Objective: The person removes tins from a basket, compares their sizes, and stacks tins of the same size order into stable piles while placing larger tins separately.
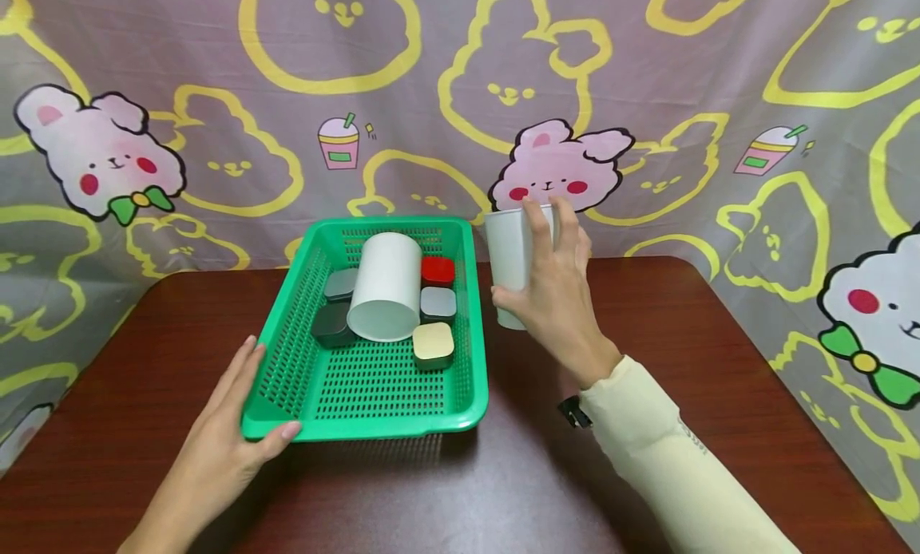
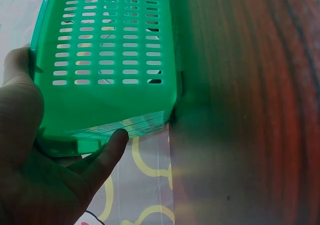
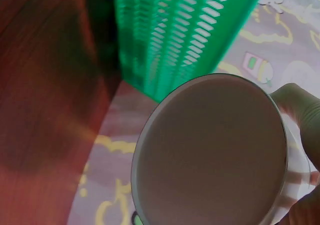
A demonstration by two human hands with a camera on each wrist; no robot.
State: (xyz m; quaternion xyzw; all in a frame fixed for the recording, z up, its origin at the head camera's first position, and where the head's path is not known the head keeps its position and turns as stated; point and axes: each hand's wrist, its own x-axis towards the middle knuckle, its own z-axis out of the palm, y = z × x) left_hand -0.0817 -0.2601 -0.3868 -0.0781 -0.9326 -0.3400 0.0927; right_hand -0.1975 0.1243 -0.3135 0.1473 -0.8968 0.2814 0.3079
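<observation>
A green plastic basket [image 1: 362, 428] stands on the table, its near left corner in the grip of my left hand [image 1: 223, 434]. The left wrist view shows this hand [image 2: 30, 150] around the corner of the slotted basket wall [image 2: 107, 97]. Beyond the basket's right side, my right hand [image 1: 553, 290] holds a tall white cup [image 1: 508, 251], thumb on its near side and fingers over its upper part. From the right wrist, the cup's round end [image 3: 210, 150] fills the lower middle. Another white cup [image 1: 388, 278] lies on its side inside the basket.
Small rounded blocks lie around the cup in the basket: a cream-topped one [image 1: 434, 342], a light grey one [image 1: 438, 302], a red one [image 1: 438, 271], a dark one [image 1: 332, 324] and a grey one [image 1: 341, 284]. A patterned curtain [image 1: 431, 99] hangs behind the brown table [image 1: 517, 474].
</observation>
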